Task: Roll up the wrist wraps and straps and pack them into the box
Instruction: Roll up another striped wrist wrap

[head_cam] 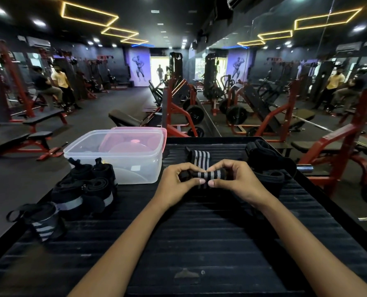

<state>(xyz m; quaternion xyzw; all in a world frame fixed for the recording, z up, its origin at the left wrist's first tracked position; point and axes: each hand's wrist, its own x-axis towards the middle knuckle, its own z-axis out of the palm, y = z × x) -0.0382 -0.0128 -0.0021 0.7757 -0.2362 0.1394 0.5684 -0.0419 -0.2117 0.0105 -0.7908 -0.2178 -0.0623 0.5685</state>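
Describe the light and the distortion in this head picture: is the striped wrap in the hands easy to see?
Head view: dim gym lit by yellow ceiling strips; the doorway is overexposed; wide-angle bending curves the edges. The black-and-grey striped wrist wrap, pinched by the left hand and right hand, is sharp; the black straps merge into the dark ribbed platform.

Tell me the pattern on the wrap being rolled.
Black elastic wrist wrap with grey stripes, clearest in the head view.

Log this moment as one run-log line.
step: rolling | both hands: left hand, right hand pinch black-and-grey striped wrist wrap | clear plastic box: open, no wraps visible inside
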